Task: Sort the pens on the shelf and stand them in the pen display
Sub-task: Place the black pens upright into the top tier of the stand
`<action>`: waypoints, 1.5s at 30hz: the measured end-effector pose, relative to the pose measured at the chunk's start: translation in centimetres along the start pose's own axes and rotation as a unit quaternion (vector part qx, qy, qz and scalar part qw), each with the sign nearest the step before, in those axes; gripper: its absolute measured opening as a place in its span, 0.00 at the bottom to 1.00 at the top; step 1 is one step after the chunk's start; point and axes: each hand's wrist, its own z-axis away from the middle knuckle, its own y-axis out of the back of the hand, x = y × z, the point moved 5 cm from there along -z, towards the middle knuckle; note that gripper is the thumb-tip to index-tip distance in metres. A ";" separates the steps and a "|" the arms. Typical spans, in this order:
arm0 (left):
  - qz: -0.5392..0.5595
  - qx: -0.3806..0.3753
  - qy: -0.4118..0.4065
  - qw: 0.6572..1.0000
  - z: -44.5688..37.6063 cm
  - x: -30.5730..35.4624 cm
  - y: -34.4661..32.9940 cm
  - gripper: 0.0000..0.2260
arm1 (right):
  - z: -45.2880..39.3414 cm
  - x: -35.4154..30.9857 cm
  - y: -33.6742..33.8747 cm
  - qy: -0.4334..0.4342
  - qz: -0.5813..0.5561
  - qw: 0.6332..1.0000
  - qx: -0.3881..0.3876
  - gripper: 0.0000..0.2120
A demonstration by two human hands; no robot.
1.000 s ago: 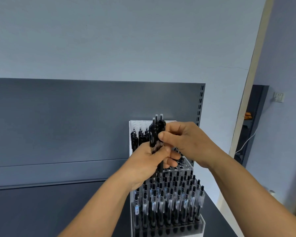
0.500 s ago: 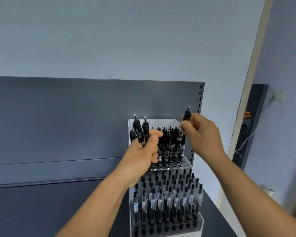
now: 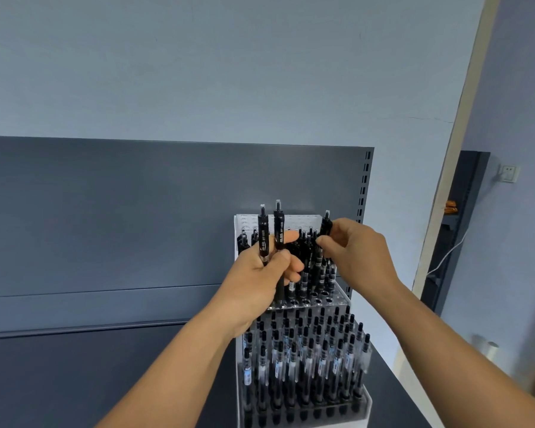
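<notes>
Left hand (image 3: 260, 273): grips two black pens (image 3: 271, 233). Right hand (image 3: 357, 251): pinches one pen (image 3: 326, 225) above tiered pen display (image 3: 340, 296).

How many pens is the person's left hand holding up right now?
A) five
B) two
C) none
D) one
B: the left hand grips two black pens that stand upright side by side above the pen display, while the right hand pinches a single pen.
</notes>
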 end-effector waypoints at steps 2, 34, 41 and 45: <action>0.011 -0.006 -0.006 1.000 0.0 0.0 -0.1 0.11 | -0.1 -0.1 0.2 -0.004 0.018 1.000 -0.009 0.07; -0.045 -0.002 -0.041 0.998 -0.4 1.0 -1.7 0.12 | 0.5 -2.3 4.6 0.002 -0.222 0.973 0.055 0.07; -0.012 0.010 -0.004 1.000 -0.6 0.9 -1.6 0.08 | 0.1 0.4 3.0 -0.006 -0.054 0.998 0.038 0.05; -0.011 -0.033 0.032 0.999 -0.4 0.7 -2.0 0.05 | 0.0 1.9 1.5 -0.020 -0.014 1.000 -0.001 0.08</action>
